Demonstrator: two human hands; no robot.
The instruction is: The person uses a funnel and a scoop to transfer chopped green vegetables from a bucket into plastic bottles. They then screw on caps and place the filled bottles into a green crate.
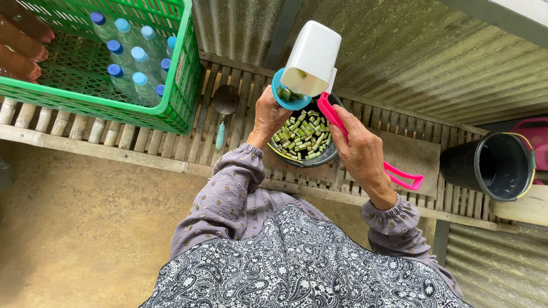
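Hands — 2, left hand point(269, 117) on blue lid point(286, 96), right hand point(361, 153) w/ pink handle point(365, 149), 1 bowl point(319, 159)

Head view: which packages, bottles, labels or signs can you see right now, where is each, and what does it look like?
Plastic bottles: inside the green crate, upper left; clear bodies, blue caps, lying packed together.
Green crate: on the slatted bench, upper left; open lattice plastic.
White container: above the bowl of cut green pieces, between the left hand and right hand; tall, squarish, plain.
No signs or screens in view.
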